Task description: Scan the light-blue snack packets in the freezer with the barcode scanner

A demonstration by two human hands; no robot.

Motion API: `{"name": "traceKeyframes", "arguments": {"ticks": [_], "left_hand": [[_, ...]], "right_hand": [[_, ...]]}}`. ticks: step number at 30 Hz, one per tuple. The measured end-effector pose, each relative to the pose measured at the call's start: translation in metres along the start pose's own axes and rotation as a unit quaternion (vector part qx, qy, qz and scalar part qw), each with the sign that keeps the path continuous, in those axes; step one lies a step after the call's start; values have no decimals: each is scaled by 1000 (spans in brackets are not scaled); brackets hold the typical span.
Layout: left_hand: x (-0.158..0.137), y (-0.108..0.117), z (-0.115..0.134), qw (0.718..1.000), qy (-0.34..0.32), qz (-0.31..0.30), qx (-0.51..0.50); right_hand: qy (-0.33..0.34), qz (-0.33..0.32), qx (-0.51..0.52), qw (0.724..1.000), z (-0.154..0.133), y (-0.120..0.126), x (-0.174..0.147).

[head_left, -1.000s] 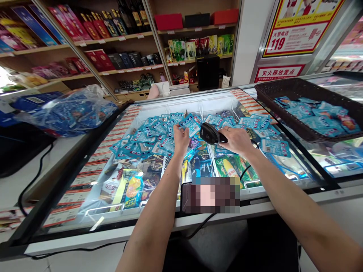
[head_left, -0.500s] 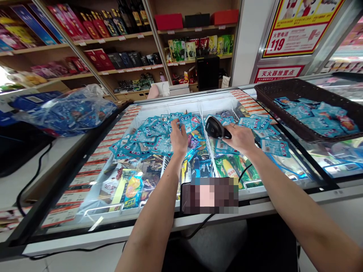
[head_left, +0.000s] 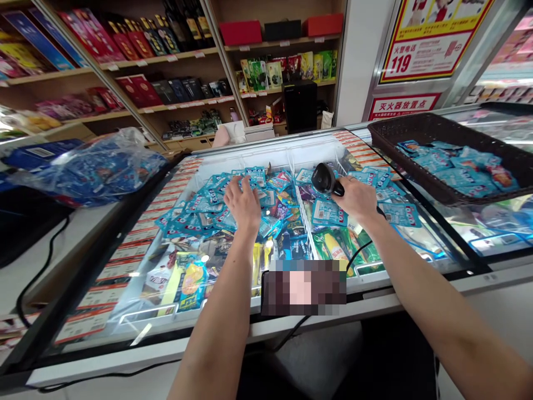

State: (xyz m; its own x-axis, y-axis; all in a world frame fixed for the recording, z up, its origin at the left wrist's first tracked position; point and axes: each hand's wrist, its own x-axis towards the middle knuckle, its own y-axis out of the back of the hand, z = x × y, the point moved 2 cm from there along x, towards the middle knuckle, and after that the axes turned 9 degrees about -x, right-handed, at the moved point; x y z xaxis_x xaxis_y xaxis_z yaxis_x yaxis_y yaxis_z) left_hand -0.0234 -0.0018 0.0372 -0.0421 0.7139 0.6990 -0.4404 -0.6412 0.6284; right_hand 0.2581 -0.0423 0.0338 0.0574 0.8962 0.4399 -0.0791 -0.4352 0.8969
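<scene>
My left hand (head_left: 242, 204) is over the right side of a loose pile of small light-blue packets (head_left: 204, 203), fingers spread. It holds nothing that I can see; whether the fingertips touch a packet I cannot tell. My right hand (head_left: 355, 199) grips a black handheld barcode scanner (head_left: 323, 179) by its handle, the head tilted up and left. Below the scanner lies a blue packet (head_left: 328, 213) with its barcode side up. More blue packets (head_left: 400, 214) are spread around and behind my right wrist, on the glass top of a chest freezer (head_left: 137, 300).
At the right stands a dark woven basket (head_left: 441, 119) with blue packets inside. A clear plastic bag of blue packets (head_left: 104, 172) sits at the left. A phone (head_left: 266, 291) with a blurred screen lies at the front edge, near the scanner's black cable (head_left: 358, 253). Stocked shelves (head_left: 183, 55) stand behind.
My left hand has moved left across the pile and its fingers have spread. The scanner's head has tilted upward in my right hand, showing more of the packet beneath. The view has shifted slightly.
</scene>
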Motion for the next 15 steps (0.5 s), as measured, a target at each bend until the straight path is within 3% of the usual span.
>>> {"name": "traceKeyframes", "arguments": {"ticks": [2, 4, 8, 12, 15], "left_hand": [[0, -5, 13, 995, -75, -47, -52], [-3, -14, 30, 972, -163, -115, -124], [-19, -26, 65, 879, -314, -253, -256], [-32, -29, 81, 827, -363, -321, -286], [-34, -33, 75, 826, -357, -352, -256]], "right_hand": [[-4, 4, 0, 1000, 0, 0, 0], [-13, 10, 1, 1000, 1, 0, 0], [-50, 15, -1, 999, 5, 0, 1], [-68, 19, -1, 998, 7, -1, 2], [-68, 19, 3, 997, 7, -1, 3]]}}
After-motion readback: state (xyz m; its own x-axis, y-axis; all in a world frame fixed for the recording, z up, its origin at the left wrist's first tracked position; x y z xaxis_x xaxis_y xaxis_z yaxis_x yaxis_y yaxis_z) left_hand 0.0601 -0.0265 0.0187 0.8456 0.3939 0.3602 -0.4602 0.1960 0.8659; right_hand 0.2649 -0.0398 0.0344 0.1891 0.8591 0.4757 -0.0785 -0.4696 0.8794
